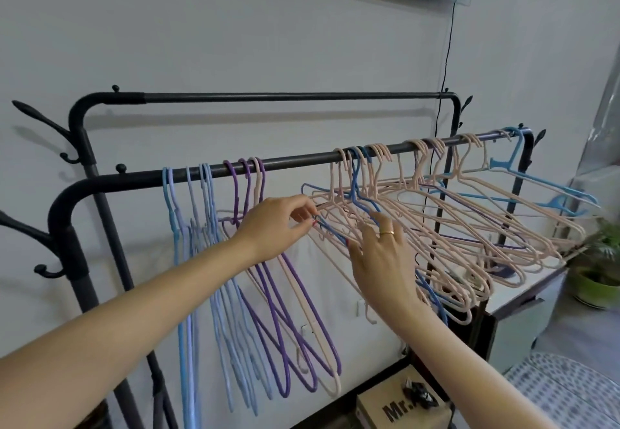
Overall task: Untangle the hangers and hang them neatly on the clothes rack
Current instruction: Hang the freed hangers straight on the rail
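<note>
Rack rail: the front rail (295, 160) of the black clothes rack crosses the frame from centre left, rising toward upper right.
Sorted group, left of centre: light blue hangers (201, 260) and purple hangers (285, 311) hang from the rail, bodies trailing down toward lower centre.
Left hand: left hand (271, 227), centre frame, fingertips pinched on the near tip of a dark blue hanger (357, 193).
Dark blue hanger: hook over the rail just right of centre; long axis slants from the pinch up-right into the bundle, threaded among the pink ones.
Right hand: right hand (382, 260), right of centre and lower; fingers spread, pressing against the pink wires; whether any finger curls round one, cannot tell.
Tangle: pink hangers (469, 227), centre right, hooks on the rail, bodies fanned out toward right edge.
Key relation: the blue hanger's free end lies at the left hand, so that hand is nearer.
Judgement: withdrawal probably runs leftward along its own axis, while the right hand steadies the pink bundle.
</note>
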